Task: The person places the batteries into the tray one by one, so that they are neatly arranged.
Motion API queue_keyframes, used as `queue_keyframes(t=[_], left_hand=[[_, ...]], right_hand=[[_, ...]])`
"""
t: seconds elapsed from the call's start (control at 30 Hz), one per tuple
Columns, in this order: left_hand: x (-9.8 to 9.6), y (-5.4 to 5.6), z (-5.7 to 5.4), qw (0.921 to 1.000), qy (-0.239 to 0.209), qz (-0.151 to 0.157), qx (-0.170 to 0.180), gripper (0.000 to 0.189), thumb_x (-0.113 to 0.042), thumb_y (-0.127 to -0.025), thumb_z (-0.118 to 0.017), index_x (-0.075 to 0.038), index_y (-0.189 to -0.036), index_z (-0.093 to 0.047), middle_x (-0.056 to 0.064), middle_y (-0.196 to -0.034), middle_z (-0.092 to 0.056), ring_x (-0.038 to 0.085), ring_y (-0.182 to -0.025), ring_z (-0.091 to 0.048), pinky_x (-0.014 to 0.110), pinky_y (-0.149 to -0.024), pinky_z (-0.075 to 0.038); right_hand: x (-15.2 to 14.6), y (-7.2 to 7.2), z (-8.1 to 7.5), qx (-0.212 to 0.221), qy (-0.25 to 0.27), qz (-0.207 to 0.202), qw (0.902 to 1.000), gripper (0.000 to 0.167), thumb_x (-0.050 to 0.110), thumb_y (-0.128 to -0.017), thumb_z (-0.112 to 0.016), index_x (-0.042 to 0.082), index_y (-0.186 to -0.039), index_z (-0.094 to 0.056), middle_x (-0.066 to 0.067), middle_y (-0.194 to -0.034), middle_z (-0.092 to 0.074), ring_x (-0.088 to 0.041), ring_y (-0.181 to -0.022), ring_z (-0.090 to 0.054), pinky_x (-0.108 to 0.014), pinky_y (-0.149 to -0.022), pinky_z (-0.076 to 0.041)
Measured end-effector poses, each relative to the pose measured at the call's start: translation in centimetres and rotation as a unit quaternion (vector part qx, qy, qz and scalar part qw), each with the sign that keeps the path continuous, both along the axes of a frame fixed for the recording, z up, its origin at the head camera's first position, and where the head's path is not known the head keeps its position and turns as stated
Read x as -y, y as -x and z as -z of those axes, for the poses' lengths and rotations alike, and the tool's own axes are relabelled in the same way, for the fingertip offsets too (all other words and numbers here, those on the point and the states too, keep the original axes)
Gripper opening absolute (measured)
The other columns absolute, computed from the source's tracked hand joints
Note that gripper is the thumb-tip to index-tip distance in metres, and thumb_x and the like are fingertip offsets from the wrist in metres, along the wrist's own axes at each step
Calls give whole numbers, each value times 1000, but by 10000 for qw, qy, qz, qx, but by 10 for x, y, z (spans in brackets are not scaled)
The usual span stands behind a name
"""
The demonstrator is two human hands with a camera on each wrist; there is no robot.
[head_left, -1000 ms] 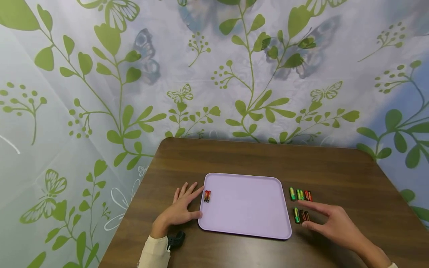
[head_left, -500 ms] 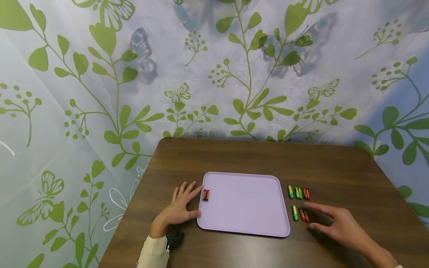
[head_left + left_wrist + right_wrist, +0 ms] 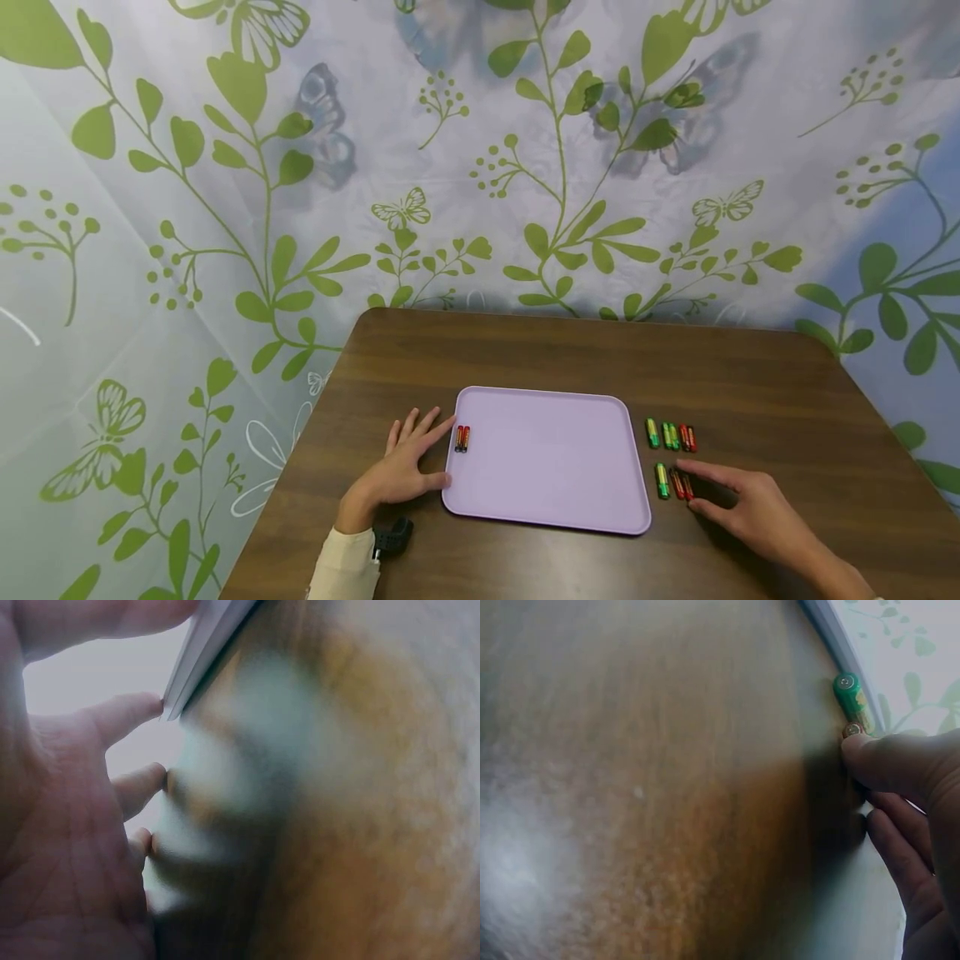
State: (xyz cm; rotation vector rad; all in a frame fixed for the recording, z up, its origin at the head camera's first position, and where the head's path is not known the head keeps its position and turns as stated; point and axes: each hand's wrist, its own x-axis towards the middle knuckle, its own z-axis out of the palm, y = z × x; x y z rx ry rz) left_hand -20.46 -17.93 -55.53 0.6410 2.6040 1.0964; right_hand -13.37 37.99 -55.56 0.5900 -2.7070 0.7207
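Note:
A lilac tray (image 3: 551, 458) lies on the table with two red-and-black batteries (image 3: 462, 439) side by side at its left edge. My left hand (image 3: 397, 475) rests at the tray's left side, fingers spread, thumb and index finger at the rim (image 3: 191, 667). My right hand (image 3: 757, 504) reaches over the near row of batteries. Its thumb and index fingertips stand at the two ends of a red-and-black pair (image 3: 681, 483). Left of that pair lies a green battery (image 3: 662, 481), also seen beyond the thumb (image 3: 885, 761) in the right wrist view as a green battery end (image 3: 847, 686).
Behind the near row lie a single green battery (image 3: 652, 433), a green pair (image 3: 671, 436) and a red-and-black pair (image 3: 687, 437). A black strap piece (image 3: 393, 537) is on the left wrist. A leaf-patterned cloth (image 3: 480, 167) hangs behind the brown table (image 3: 570, 350).
My right hand first shifted rightward off the near row, then came back and lower, its fingertips now at the red-and-black pair. The left hand and tray stay put.

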Motion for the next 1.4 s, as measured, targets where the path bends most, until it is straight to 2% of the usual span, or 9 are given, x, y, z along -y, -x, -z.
queue_keyframes(t=[0.23,0.47,0.57,0.63,0.8,0.93,1.1,1.2,1.4], left_hand=[[4,1,13,9975,-612,165,-325,90,-46,-91,-80,-28,-170,-42,24,-181,-21,60,-165,6,76,-125,20],[2,1,1,10000,-23,47,-51,92,-34,-91,-82,-19,-172,-39,23,-182,-19,55,-168,4,74,-128,13],[1,1,-2,9997,230,20,48,94,-36,-91,-81,-20,-173,-37,20,-183,-17,53,-169,5,73,-130,12],[1,2,-2,9997,229,18,62,94,-36,-91,-80,-20,-173,-37,20,-183,-18,53,-169,5,73,-130,12],[3,2,7,9994,-291,66,-158,92,-40,-90,-81,-24,-171,-41,24,-181,-22,58,-166,5,74,-128,15],[2,1,7,9990,-379,103,-227,91,-38,-90,-81,-23,-171,-41,26,-180,-22,59,-166,4,75,-127,15],[0,2,0,9999,124,37,-6,93,-35,-90,-80,-20,-172,-38,20,-183,-19,53,-169,5,73,-130,12],[0,3,-1,9998,186,22,16,93,-35,-91,-80,-21,-173,-37,19,-183,-19,52,-169,5,72,-130,12],[2,0,3,9993,-289,84,-227,91,-34,-91,-81,-19,-171,-40,26,-180,-22,58,-166,3,75,-127,14]], right_hand=[[3,-1,-9,-134,-145,214,9996,65,16,-69,-104,26,-129,-82,-1,-113,-85,-3,-103,-76,3,-84,-43],[22,9,-20,-338,-59,-71,9994,61,18,-70,-103,24,-127,-82,3,-112,-85,-3,-100,-78,1,-86,-46],[37,17,-22,-292,-15,-226,9993,58,20,-73,-102,23,-127,-83,5,-114,-85,-5,-98,-78,-1,-85,-47],[48,22,-23,-308,87,-341,9989,57,18,-74,-102,21,-127,-83,5,-115,-85,-6,-97,-78,-4,-83,-49],[74,38,-23,-302,319,-631,9970,56,10,-75,-99,16,-127,-82,5,-115,-85,-9,-88,-76,-15,-77,-55],[94,49,-22,-195,534,-826,9950,55,8,-76,-98,13,-128,-82,4,-120,-84,-15,-97,-80,-19,-78,-59],[121,61,-17,-64,767,-1029,9917,54,8,-79,-97,12,-130,-82,4,-125,-83,-14,-111,-80,-10,-88,-55],[139,66,-14,7,887,-1127,9897,53,8,-80,-96,12,-130,-81,4,-126,-82,-15,-115,-79,-7,-95,-52],[176,71,-10,92,1074,-1266,9861,52,8,-79,-97,11,-129,-82,3,-127,-82,-21,-118,-79,-32,-98,-63]])
